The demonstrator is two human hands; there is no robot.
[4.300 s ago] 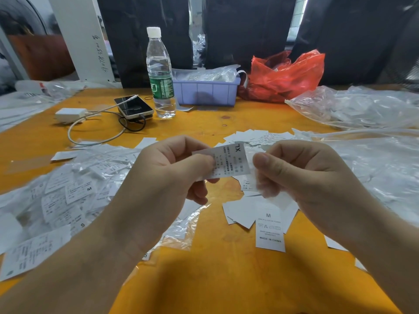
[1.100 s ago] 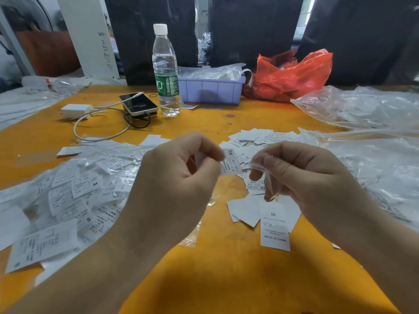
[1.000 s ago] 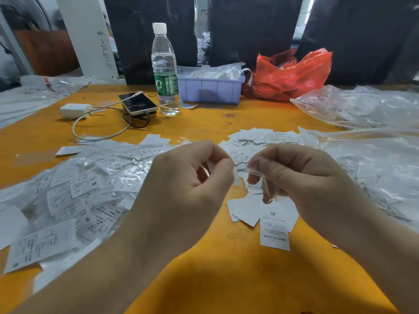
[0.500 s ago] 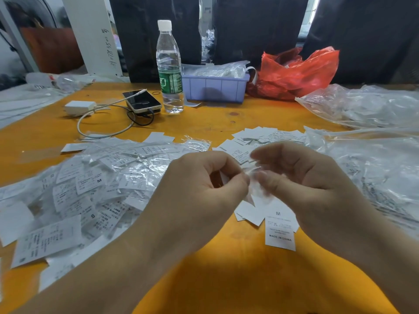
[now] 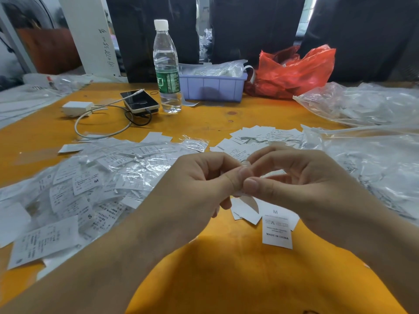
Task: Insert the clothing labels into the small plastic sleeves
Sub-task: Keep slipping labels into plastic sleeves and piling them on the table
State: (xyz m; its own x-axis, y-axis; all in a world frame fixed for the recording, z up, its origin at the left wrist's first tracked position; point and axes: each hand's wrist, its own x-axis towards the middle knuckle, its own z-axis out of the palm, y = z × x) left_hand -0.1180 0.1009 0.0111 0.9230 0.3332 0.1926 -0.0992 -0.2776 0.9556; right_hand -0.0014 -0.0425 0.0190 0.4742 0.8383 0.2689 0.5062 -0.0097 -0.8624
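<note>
— What's the bench like from where you stand?

— An orange table [image 5: 204, 279], crowded. A heap of bagged labels [image 5: 90, 182] on the left, loose labels [image 5: 267, 137] scattered in the middle, clear plastic bags [image 5: 367, 155] piled to the right. At the back: a water bottle [image 5: 167, 69], a phone [image 5: 140, 101] on its cable, a lilac bin [image 5: 213, 87], a red bag [image 5: 292, 71], dark cloth hanging behind.

— And the hands?

— Left hand [image 5: 195, 184] and right hand [image 5: 301, 180] meet thumb to thumb above the table, both pinching one small plastic sleeve [image 5: 246, 163]. The label in it is mostly hidden by fingers.
</note>
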